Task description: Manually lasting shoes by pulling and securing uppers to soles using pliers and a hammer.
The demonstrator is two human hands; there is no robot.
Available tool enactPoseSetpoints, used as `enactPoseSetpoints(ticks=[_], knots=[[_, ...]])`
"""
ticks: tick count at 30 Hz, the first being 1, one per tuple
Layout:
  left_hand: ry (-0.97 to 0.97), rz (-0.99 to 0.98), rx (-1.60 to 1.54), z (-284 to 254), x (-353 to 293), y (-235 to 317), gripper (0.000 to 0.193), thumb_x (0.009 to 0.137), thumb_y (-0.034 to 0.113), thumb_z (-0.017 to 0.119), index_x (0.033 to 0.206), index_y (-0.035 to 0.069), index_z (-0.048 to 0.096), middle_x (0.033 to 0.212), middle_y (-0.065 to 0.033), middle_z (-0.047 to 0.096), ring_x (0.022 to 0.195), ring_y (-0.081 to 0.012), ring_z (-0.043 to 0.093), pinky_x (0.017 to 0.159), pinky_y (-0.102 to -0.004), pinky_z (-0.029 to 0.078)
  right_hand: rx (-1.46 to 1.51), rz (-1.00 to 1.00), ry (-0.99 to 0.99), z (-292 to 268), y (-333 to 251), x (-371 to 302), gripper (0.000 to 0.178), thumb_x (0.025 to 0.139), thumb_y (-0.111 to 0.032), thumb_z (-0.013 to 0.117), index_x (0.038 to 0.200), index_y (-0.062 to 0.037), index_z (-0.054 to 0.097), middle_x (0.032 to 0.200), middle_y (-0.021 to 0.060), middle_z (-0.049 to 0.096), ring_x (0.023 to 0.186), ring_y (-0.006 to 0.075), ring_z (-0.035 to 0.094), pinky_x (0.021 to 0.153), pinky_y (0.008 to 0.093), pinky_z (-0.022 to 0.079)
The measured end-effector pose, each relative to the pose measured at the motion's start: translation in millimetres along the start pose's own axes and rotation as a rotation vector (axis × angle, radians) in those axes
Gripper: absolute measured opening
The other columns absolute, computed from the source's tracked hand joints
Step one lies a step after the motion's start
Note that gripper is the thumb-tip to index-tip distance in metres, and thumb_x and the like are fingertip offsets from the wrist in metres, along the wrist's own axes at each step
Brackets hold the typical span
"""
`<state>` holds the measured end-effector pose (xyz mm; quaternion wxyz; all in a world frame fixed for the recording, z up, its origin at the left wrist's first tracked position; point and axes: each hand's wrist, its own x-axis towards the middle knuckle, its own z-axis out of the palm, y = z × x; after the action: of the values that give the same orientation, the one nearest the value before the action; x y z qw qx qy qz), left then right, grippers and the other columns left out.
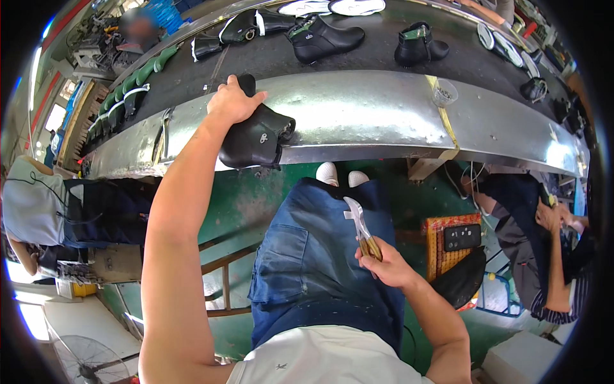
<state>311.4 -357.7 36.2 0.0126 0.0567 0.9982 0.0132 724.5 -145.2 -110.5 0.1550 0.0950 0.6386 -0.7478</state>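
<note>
My left hand is closed around the foot end of a black ankle boot. The boot lies on its side at the near edge of the bench, its opening toward the right. Over my lap, my right hand grips a pair of lasting pincers by the handles, with the curved metal jaws pointing up and away from me. The pincers are well apart from the boot.
Along the bench runs a shiny metal edge strip. Beyond it stand black boots, green lasts and white soles. A clear cup sits on the strip. People work at left and right; a phone lies beside me.
</note>
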Motion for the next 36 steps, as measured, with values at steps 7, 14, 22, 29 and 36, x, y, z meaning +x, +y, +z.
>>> enactPoseSetpoints(ticks=[7,14,22,29,36], knots=[[-0.013,0.226,-0.199,4.0,20.7,-41.2,0.103,0.086,0.065,0.071,0.159,0.003,0.034,0.146,-0.027,0.057,0.135,-0.038,0.057,0.113,-0.0427,0.045,-0.369,-0.22,-0.002,13.9,-44.8,62.0,0.025,0.102,-0.021,0.06,0.119,-0.0024,0.062,0.088,0.0119,0.068,0.076,0.0188,0.067,0.073,0.0342,0.053],[-0.061,0.211,-0.383,10.7,32.7,-59.9,0.104,0.085,0.065,0.071,0.159,0.002,0.034,0.145,-0.0284,0.058,0.134,-0.0385,0.058,0.114,-0.041,0.044,-0.388,-0.163,-0.108,32.8,-103.3,138.8,0.025,0.102,-0.017,0.061,0.121,-0.0007,0.06,0.09,0.0084,0.064,0.068,0.0142,0.062,0.063,0.0329,0.052],[-0.061,0.218,-0.397,14.2,34.4,-60.7,0.105,0.085,0.066,0.071,0.16,0.003,0.033,0.147,-0.0274,0.057,0.137,-0.0379,0.056,0.115,-0.0413,0.043,-0.272,-0.073,-0.069,54.6,-109.8,174.0,0.03,0.103,-0.017,0.063,0.128,-0.0009,0.06,0.102,0.0029,0.064,0.084,0.011,0.062,0.07,0.0316,0.059],[-0.068,0.199,-0.368,16.1,34.9,-61.0,0.106,0.085,0.067,0.07,0.161,0.005,0.032,0.151,-0.0247,0.054,0.141,-0.0366,0.053,0.117,-0.0414,0.041,-0.45,-0.237,-0.033,52.2,-107.6,188.7,0.025,0.104,-0.018,0.06,0.123,-0.0013,0.062,0.093,0.0031,0.065,0.072,0.0096,0.058,0.06,0.0288,0.052],[-0.061,0.167,-0.244,11.9,30.2,-49.4,0.099,0.088,0.065,0.066,0.163,0.01,0.03,0.154,-0.0199,0.053,0.142,-0.0347,0.052,0.118,-0.042,0.041,-0.407,-0.08,-0.085,49.2,-117.5,163.8,0.018,0.104,-0.018,0.057,0.11,-0.0018,0.063,0.084,0.0031,0.065,0.059,0.0085,0.053,0.053,0.0275,0.043]])
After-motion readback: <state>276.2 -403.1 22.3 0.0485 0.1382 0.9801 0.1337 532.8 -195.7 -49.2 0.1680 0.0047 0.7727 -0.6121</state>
